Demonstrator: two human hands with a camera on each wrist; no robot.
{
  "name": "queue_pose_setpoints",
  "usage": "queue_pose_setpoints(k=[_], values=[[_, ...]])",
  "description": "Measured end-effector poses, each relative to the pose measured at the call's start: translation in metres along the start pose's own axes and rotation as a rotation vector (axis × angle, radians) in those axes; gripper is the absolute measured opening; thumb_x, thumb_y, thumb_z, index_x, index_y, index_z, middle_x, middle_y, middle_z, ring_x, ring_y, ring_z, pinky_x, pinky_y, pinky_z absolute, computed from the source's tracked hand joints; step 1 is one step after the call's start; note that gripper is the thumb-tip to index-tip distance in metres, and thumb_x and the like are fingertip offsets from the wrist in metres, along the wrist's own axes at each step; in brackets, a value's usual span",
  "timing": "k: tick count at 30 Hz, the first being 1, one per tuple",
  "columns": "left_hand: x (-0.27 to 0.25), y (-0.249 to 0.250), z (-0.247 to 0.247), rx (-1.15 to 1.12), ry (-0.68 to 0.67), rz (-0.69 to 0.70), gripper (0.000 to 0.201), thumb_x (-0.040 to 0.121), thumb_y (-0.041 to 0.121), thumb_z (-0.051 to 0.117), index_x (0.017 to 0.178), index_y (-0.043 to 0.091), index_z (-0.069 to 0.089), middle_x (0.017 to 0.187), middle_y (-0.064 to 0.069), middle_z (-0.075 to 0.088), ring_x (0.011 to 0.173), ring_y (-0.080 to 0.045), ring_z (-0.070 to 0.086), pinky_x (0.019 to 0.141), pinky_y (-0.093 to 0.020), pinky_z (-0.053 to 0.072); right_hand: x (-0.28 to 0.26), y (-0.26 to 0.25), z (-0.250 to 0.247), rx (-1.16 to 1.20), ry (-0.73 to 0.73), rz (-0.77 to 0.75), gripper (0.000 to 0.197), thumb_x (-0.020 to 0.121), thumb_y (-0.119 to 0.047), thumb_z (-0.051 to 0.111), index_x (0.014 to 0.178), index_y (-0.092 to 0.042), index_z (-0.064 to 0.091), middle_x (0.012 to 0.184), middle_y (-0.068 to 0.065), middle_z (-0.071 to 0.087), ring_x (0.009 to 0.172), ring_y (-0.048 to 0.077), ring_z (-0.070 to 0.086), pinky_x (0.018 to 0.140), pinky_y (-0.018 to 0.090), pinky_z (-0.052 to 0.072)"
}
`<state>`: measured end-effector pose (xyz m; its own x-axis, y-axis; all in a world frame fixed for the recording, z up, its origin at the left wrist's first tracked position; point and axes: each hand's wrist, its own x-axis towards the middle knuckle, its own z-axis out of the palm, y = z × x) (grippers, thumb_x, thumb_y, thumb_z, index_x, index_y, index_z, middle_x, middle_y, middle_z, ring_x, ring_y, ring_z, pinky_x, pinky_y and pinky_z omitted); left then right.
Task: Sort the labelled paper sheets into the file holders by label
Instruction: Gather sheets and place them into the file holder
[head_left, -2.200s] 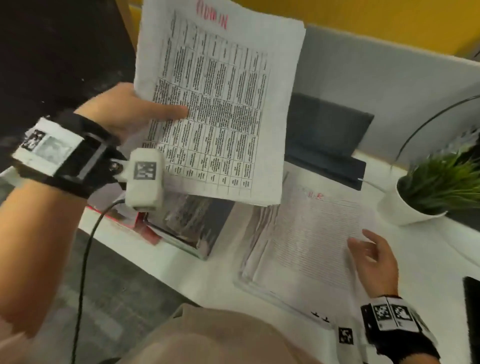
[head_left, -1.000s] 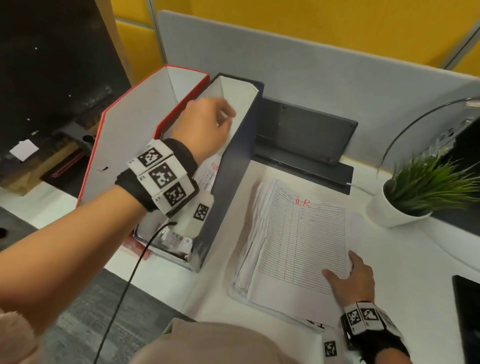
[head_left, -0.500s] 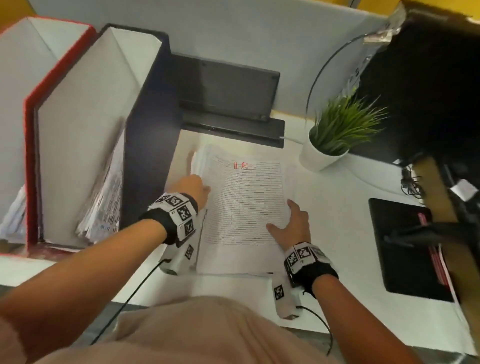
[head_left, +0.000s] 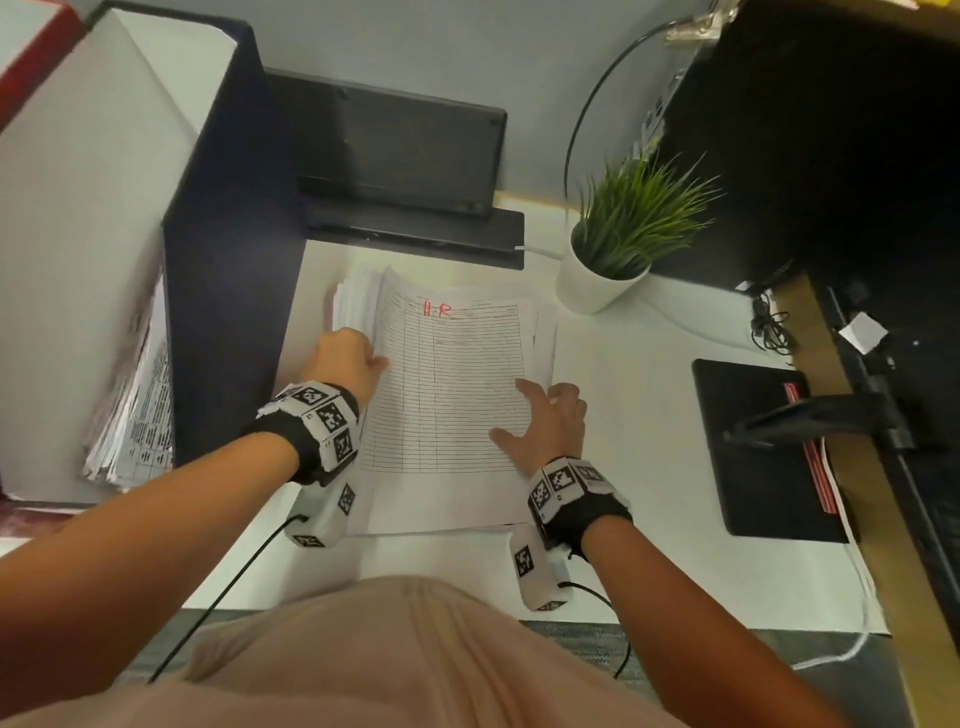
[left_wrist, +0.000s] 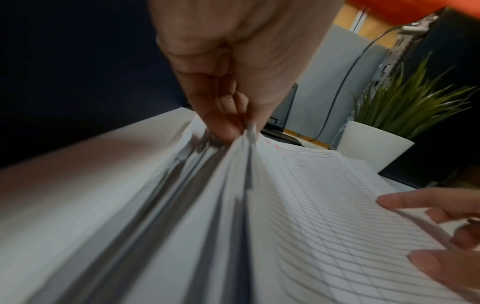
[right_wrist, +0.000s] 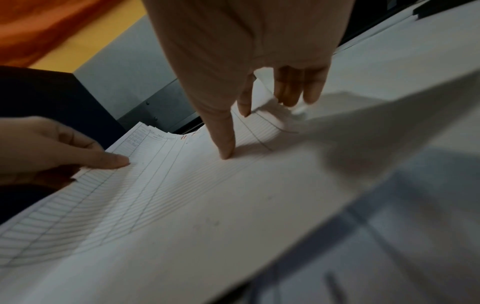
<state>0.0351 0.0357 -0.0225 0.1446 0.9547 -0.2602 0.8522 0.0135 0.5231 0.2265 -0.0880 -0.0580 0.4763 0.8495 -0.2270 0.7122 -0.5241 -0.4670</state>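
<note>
Lay flat on the white desk (head_left: 649, 395), near the middle: a thick stack of white ruled paper sheets (head_left: 447, 395), long axis running near to far, top edge pointing away toward the grey partition. Bore a red handwritten "HR" label (head_left: 435, 309) at the far end of the topmost sheet. Stood just left of the stack, almost touching it: a dark navy cardboard file holder (head_left: 228, 291), upright, open side up, with printed sheets (head_left: 140, 410) leaning inside. Showed only a red edge of a second file holder (head_left: 31, 57) further left.

Left hand (head_left: 347, 364) at the stack's left edge, about halfway along; thumb and curled fingers (left_wrist: 221, 123) pinched the left margin of the upper sheets and raised it clear of the layers beneath, as seen in the left wrist view. Right hand (head_left: 545, 421) on the right side of the stack, fingers spread, thumb (right_wrist: 226, 144) pressed down on the top sheet, the other fingers reaching over the right edge; held nothing.

Beyond the stack: a dark flat device (head_left: 405, 150) against the partition. Far right of the paper: a green grass-like plant in a white pot (head_left: 618, 234).
</note>
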Motion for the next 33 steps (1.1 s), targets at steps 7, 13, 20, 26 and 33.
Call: queue_pose_setpoints(k=[7,13,20,26,33], values=[[-0.022,0.004,-0.006,0.211,0.217,0.295,0.030,0.097,0.024,0.045,0.113,0.006,0.064,0.098,-0.014,0.057,0.089,-0.032,0.055,0.067,-0.038,0.046,0.002,-0.009,-0.005,-0.121,0.047,-0.050,0.085,0.067,-0.036,0.079,0.140,-0.030,0.034,0.140,0.008,0.019,0.125,0.026,0.023,0.104,0.034,0.025],[-0.031,0.002,-0.002,-0.349,0.202,0.487,0.029,0.091,0.003,0.054,0.117,0.007,0.064,0.097,-0.008,0.061,0.089,-0.020,0.057,0.079,-0.028,0.050,0.007,-0.015,-0.004,0.434,-0.156,0.074,0.102,0.070,0.003,0.075,0.147,-0.023,0.013,0.141,0.011,0.025,0.129,0.025,0.037,0.110,0.037,0.036],[-0.025,-0.007,-0.016,-0.702,-0.026,0.236,0.013,0.097,0.011,0.044,0.102,0.009,0.056,0.107,-0.012,0.066,0.102,-0.026,0.063,0.092,-0.040,0.049,0.009,-0.009,-0.009,0.772,-0.016,0.234,0.111,0.065,-0.006,0.083,0.144,-0.035,0.010,0.127,0.015,0.042,0.105,0.027,0.056,0.072,0.027,0.053],[-0.021,-0.006,-0.026,-0.819,-0.211,0.171,0.022,0.097,0.004,0.037,0.096,-0.001,0.058,0.102,-0.015,0.061,0.095,-0.025,0.058,0.083,-0.035,0.047,0.012,-0.004,-0.014,0.772,0.049,0.103,0.023,0.071,-0.005,0.078,0.090,-0.013,0.069,0.095,0.015,0.067,0.078,0.022,0.060,0.072,0.031,0.055],[0.011,-0.005,-0.024,-0.381,-0.063,-0.265,0.033,0.090,0.034,0.051,0.088,0.004,0.065,0.089,-0.012,0.067,0.076,-0.025,0.061,0.070,-0.036,0.053,0.017,0.016,-0.005,1.298,-0.053,0.455,0.037,0.066,0.010,0.053,0.038,-0.012,0.050,0.051,0.000,0.051,0.057,0.020,0.045,0.058,0.026,0.042]])
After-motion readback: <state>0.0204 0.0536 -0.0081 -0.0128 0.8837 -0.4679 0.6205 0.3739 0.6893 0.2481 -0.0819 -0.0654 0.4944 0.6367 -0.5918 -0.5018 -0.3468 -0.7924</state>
